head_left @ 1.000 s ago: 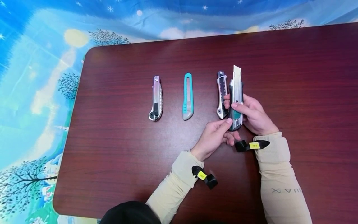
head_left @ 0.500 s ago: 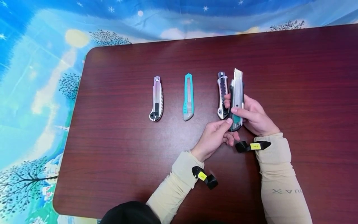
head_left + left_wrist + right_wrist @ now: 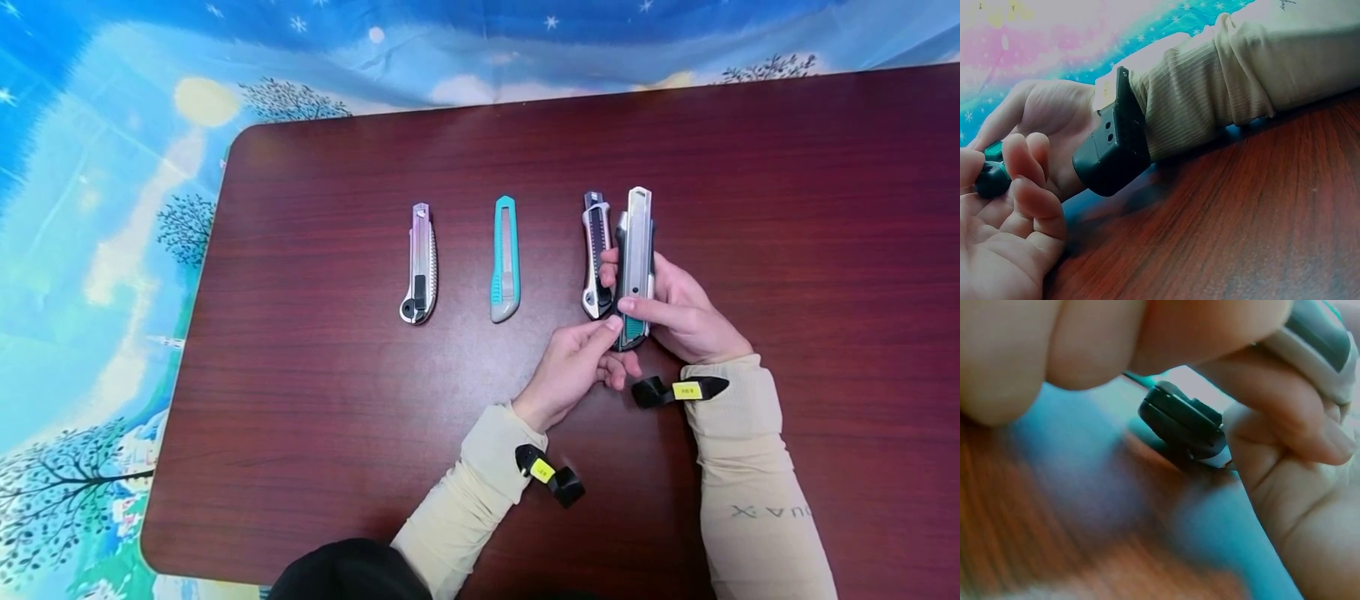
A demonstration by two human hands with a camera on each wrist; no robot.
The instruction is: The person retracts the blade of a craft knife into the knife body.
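Observation:
In the head view, a snap-off utility knife (image 3: 637, 250) with a silver channel, dark grip and teal slider points away from the person, its blade inside the channel. My right hand (image 3: 688, 307) grips it from the right, fingers behind the body and thumb lying across the slider. At the knife's near end, my left hand (image 3: 566, 367) pinches it between thumb and fingers. The left wrist view catches only the dark butt (image 3: 992, 179) among fingertips. Just left of the held knife lies a silver-and-black snap-off knife (image 3: 596, 229), partly covered by right fingertips.
A teal snap-off knife (image 3: 505, 258) lies near the middle of the dark red-brown table (image 3: 315, 400). Farther left is a silver-and-purple one (image 3: 420, 262). A blue patterned cloth (image 3: 420, 50) hangs beyond the table's far edge. Both sleeves carry black wrist devices.
The right thumb has slid down toward the butt with the teal slider. The blade, sticking out before, has drawn back into the channel. The left hand has stayed in place.

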